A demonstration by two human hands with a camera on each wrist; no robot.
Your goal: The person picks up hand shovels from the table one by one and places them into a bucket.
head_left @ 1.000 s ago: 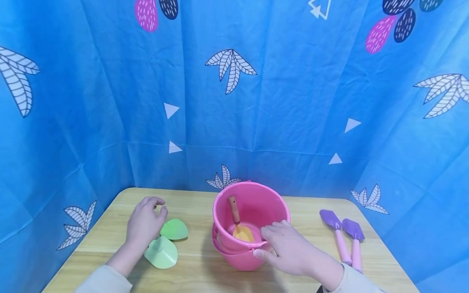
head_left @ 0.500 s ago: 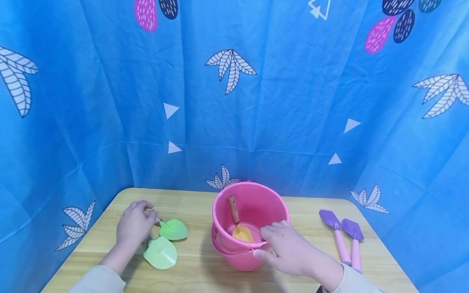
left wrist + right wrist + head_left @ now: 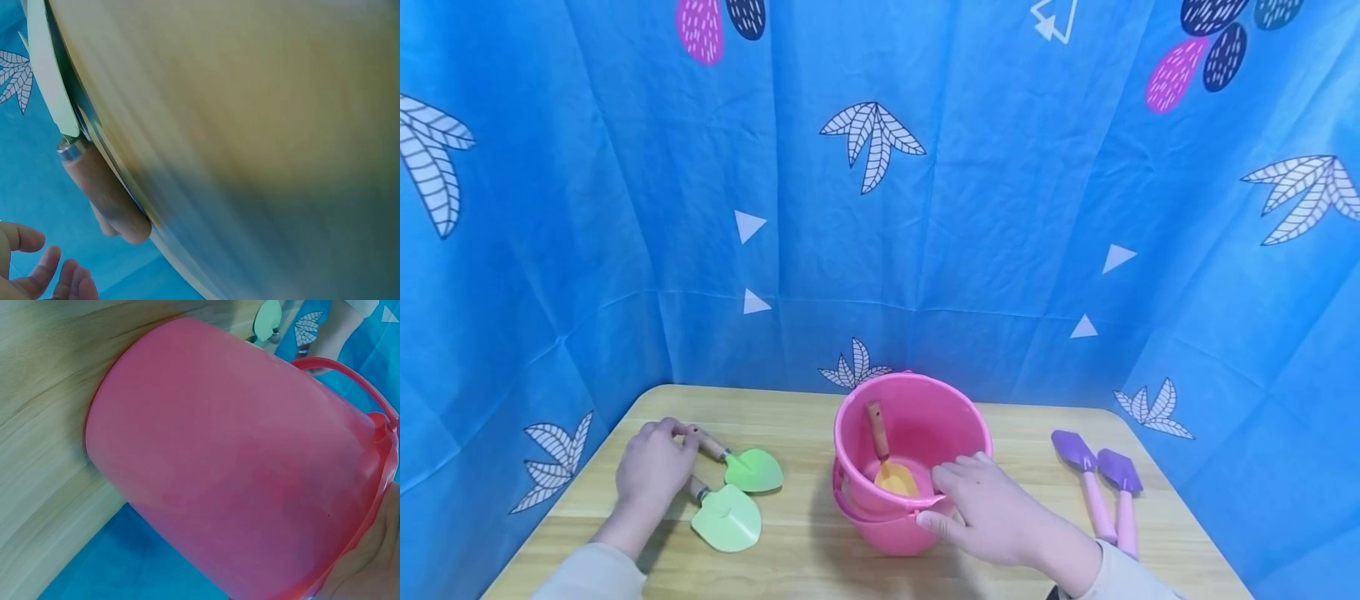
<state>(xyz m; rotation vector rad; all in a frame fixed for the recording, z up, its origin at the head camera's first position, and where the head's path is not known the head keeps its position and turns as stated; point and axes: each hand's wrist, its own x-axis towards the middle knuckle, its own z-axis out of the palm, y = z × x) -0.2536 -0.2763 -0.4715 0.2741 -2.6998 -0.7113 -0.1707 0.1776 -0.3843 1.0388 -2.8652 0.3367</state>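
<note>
On pink bucket's rim (image 3: 898, 502), right fingers (image 3: 958, 473), curled

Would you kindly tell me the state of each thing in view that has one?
Pink bucket: upright, handle lowered
Yellow shovel: inside the bucket, leaning
Light green shovel: lying down
Darker green shovel: lying down
Left purple shovel: lying down
Right purple shovel: lying down
Left hand: fingers loosely curled, holding nothing
Right hand: gripping the bucket
</note>
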